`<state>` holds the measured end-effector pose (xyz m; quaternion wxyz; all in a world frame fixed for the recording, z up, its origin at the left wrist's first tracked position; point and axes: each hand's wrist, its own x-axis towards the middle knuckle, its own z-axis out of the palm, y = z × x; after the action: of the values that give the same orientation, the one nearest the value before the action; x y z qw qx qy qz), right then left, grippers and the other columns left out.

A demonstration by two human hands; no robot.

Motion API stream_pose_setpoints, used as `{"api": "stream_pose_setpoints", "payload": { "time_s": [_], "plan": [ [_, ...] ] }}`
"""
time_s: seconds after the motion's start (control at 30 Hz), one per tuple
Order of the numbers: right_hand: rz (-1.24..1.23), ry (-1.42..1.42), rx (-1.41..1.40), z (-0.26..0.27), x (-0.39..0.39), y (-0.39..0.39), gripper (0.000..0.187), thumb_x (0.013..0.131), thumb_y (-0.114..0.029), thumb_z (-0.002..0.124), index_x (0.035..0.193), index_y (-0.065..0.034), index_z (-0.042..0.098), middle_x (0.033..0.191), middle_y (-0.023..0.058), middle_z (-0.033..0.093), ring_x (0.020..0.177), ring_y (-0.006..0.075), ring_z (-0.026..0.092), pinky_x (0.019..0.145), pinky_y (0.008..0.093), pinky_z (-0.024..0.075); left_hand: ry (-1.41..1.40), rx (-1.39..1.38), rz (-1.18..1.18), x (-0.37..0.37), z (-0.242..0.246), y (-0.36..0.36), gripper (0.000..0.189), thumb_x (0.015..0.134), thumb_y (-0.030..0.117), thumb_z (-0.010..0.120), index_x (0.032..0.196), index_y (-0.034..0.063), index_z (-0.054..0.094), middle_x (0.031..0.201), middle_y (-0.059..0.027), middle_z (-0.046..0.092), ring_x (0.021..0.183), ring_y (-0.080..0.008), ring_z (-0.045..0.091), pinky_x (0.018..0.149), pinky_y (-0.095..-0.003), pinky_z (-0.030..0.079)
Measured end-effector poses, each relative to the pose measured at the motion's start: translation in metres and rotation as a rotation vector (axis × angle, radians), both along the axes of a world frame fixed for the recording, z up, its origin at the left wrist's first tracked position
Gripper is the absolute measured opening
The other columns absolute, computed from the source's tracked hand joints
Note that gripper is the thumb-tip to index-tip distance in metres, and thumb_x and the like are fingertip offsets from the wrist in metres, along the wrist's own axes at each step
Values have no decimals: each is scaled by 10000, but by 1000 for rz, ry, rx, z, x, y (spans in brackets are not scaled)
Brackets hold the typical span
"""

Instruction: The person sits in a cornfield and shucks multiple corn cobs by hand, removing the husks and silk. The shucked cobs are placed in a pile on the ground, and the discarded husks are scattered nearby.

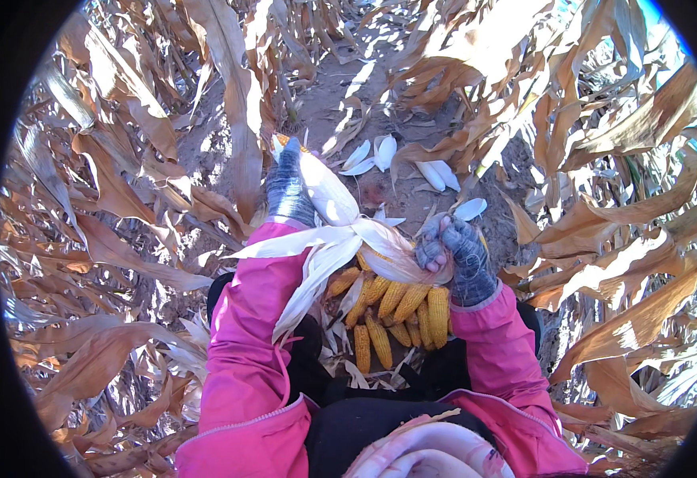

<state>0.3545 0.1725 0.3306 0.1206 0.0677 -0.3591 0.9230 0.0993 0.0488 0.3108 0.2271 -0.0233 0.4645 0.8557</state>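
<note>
My left hand [290,182], in a grey knitted glove, grips a corn ear [281,142] whose yellow kernels show beside the fingers. From it, pale husk leaves [331,194] stretch towards the lower right and splay out over my left sleeve. My right hand [457,254], gloved the same way with bare fingertips, is closed on the husk's other end [402,254], where reddish silk strands show. Below the husk, between my legs, lies a pile of husked yellow corn cobs [407,302]. The hands and husk hide part of the pile.
Dry brown corn stalks and leaves [103,203] crowd the left side, with more dry leaves [617,239] on the right. Torn white husk pieces [384,152] lie on the bare soil [330,89] ahead. Dry husk scraps [357,376] surround the cobs.
</note>
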Motion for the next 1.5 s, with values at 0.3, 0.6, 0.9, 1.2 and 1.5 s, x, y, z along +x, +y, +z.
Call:
{"api": "stream_pose_setpoints", "payload": {
  "time_s": [0.3,0.6,0.9,1.2,1.5],
  "plan": [
    [-20,-213,754,-6,3,-7,400,884,-310,568,1134,-2,516,995,80,576,924,152,558,843,313,440,522,-196,37,10,-5,4,457,784,334,683,1085,51,488,815,-100,593,661,-183,585,585,-305,495],
    [-578,184,114,39,19,49,539,880,-355,547,1259,10,427,1134,162,552,1077,251,537,931,419,428,920,-212,-31,66,23,7,525,794,259,685,1202,31,448,1023,-62,561,905,-142,544,811,-286,447],
    [-547,-266,955,-4,-8,-10,783,724,-114,733,1354,-7,281,1297,143,431,1204,227,434,953,333,396,824,-150,-279,106,12,22,601,798,296,664,1262,5,416,1145,-128,536,1049,-193,522,916,-312,393],
    [-104,-303,1085,-78,-37,-1,605,702,-171,723,1213,2,447,1081,138,571,1012,248,551,910,349,424,745,-83,-607,112,-9,25,656,831,307,629,1339,5,344,1301,-132,434,1181,-205,428,991,-332,330],
    [-188,-578,1317,-51,-25,-18,841,589,-375,747,1236,23,386,937,239,610,873,344,615,763,376,487,295,194,-652,101,10,18,402,897,396,503,874,0,565,769,-135,598,729,-237,618,663,-350,509]
  ]
}}
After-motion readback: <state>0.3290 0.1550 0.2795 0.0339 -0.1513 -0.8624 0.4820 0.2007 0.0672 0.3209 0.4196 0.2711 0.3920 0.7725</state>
